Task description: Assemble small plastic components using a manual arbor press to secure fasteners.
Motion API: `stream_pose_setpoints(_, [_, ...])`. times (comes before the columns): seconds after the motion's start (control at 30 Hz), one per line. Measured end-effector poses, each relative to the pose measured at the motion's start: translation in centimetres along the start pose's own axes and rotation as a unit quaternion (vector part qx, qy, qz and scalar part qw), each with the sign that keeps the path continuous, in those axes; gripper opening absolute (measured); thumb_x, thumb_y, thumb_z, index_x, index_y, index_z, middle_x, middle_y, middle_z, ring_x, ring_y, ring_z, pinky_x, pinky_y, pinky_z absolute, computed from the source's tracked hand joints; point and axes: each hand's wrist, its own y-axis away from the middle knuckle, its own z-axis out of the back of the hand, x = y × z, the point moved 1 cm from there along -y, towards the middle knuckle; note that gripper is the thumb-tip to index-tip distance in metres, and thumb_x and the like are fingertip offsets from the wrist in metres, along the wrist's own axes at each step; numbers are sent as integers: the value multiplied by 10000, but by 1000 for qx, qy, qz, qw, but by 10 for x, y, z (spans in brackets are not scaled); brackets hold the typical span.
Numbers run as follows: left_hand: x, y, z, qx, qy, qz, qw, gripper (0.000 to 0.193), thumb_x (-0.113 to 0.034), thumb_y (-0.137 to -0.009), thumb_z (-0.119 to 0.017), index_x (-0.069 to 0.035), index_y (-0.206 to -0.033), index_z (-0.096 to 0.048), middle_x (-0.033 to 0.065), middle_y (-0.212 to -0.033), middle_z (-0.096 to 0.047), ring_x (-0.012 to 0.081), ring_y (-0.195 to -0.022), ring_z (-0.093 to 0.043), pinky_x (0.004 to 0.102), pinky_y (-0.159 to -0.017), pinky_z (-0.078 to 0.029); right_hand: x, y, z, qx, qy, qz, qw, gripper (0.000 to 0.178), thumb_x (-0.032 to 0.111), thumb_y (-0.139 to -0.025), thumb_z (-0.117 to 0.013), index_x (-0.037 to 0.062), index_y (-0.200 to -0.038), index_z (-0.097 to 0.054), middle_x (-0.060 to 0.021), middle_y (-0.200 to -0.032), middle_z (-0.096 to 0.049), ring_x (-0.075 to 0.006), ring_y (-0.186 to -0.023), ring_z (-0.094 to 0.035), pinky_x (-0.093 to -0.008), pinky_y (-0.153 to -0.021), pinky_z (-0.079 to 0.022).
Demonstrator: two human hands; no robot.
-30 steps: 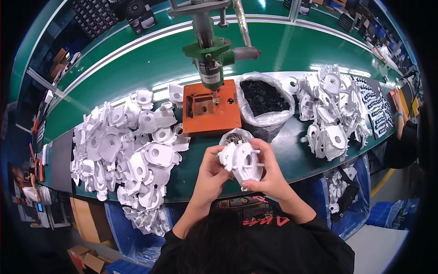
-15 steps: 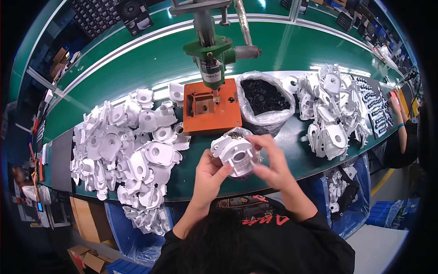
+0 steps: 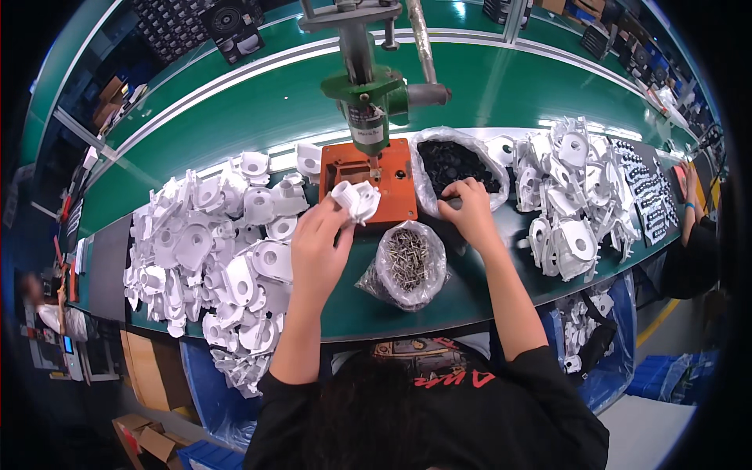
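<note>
A white plastic housing (image 3: 356, 200) is gripped in my left hand (image 3: 319, 235), held over the front left part of the orange fixture block (image 3: 366, 160). My right hand (image 3: 470, 210) is at the near edge of a clear bag (image 3: 427, 188) of small black plastic parts (image 3: 454, 166). Its fingers are bent together at the bag's rim, and whatever they hold, if anything, is hidden. Between my forearms stands an open plastic bag (image 3: 388, 274) full of metal pins or screws (image 3: 407, 258). Above the block is the head of a green press (image 3: 366, 117).
Heaped white housings (image 3: 204, 243) cover the table's left side; another pile (image 3: 572, 196) lies to the right. Beyond it are rows of small parts on a dark mat (image 3: 650, 192), near another person's arm (image 3: 691, 211). Lined blue bins (image 3: 607, 345) sit below the table edge.
My left hand has carried the white housing up and left toward the orange block. My right hand has left the housing and reached the black parts' bag. The metal-piece bag is now uncovered.
</note>
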Motion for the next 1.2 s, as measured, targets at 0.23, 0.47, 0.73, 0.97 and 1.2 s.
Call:
stream_pose_setpoints(0.23, [25,-29,-24,84,-65,21,994,111,-30,-781,-618,-19,-867,-548,136,-1055,-626,344,-1082,-568,451,-934,-429,2,5,-4,-49,-1,36,998,218,182,-681,-740,75,-839,-635,-79,-902,-559,-280,-921,-513,-386,-813,-401])
stream_pose_setpoints(0.47, [20,-36,-43,54,-96,-12,994,146,-45,-791,-617,-20,-905,-529,163,-1086,-613,361,-1116,-546,458,-971,-412,-2,7,-4,-58,-8,31,998,180,167,-682,-734,87,-799,-623,-51,-880,-544,-261,-912,-510,-379,-804,-384])
stream_pose_setpoints(0.73, [29,-36,-43,88,-75,-24,993,196,-151,-805,-669,-30,-899,-547,150,-1100,-602,366,-1149,-520,482,-1002,-373,3,10,-2,-62,-9,70,996,196,176,-723,-710,104,-905,-701,-45,-882,-561,-238,-896,-515,-356,-811,-382])
stream_pose_setpoints(0.97, [31,-38,-49,81,-86,-50,992,180,-124,-777,-682,-28,-876,-566,155,-1139,-587,367,-1161,-510,480,-1018,-365,0,11,-5,-91,-45,85,991,112,148,-761,-682,103,-862,-701,-10,-871,-616,-206,-871,-546,-342,-778,-377])
stream_pose_setpoints(1.2, [37,-32,-52,84,-77,-30,993,209,-130,-748,-706,-33,-877,-573,167,-1160,-583,336,-1163,-515,475,-1031,-361,7,11,-2,-156,-114,39,980,91,102,-808,-662,72,-891,-683,-39,-833,-666,-210,-787,-590,-324,-751,-396])
